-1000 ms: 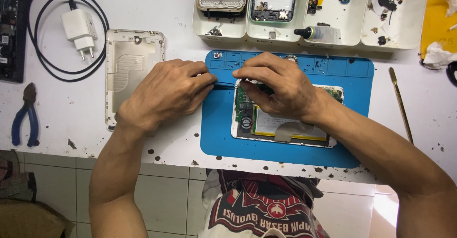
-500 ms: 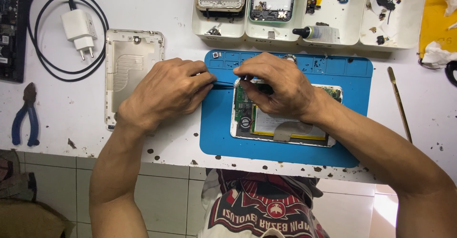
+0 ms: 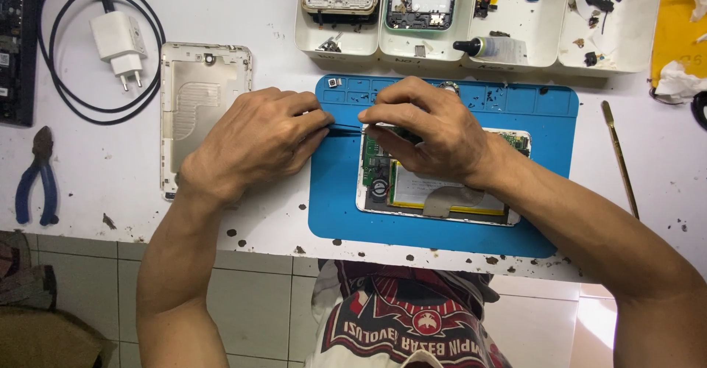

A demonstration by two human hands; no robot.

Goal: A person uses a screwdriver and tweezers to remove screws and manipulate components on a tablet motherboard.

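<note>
The left hand [image 3: 254, 140] is curled almost shut, and its fingers pinch the end of 1 thin dark tool [image 3: 345, 128]. The tool lies flat and points toward the opened tablet [image 3: 442, 191]. The right hand [image 3: 431, 129] is bent over the top left part of the tablet, with the fingers folded down and pressing on it. The fingertips of the 2 hands almost meet over the tool. I cannot tell if the right hand grips the tool too.

The tablet has no back on, so its green board and flat battery show. It lies on 1 blue mat [image 3: 545, 110], near the middle of the mat. The left hand rests partly on 1 pale back cover [image 3: 199, 96], which lies just beside the mat on the white table [image 3: 96, 184].

Farther out on the left there is 1 white charger plug [image 3: 118, 48] with a black cable [image 3: 62, 99] looped around it, and 1 pair of blue-handled pliers [image 3: 37, 180]. On the right lies 1 long thin metal stick [image 3: 620, 158]. Along the top stand 4 white trays [image 3: 626, 62] with phone parts in them, and 1 small glue bottle [image 3: 490, 48] lies in a tray
</note>
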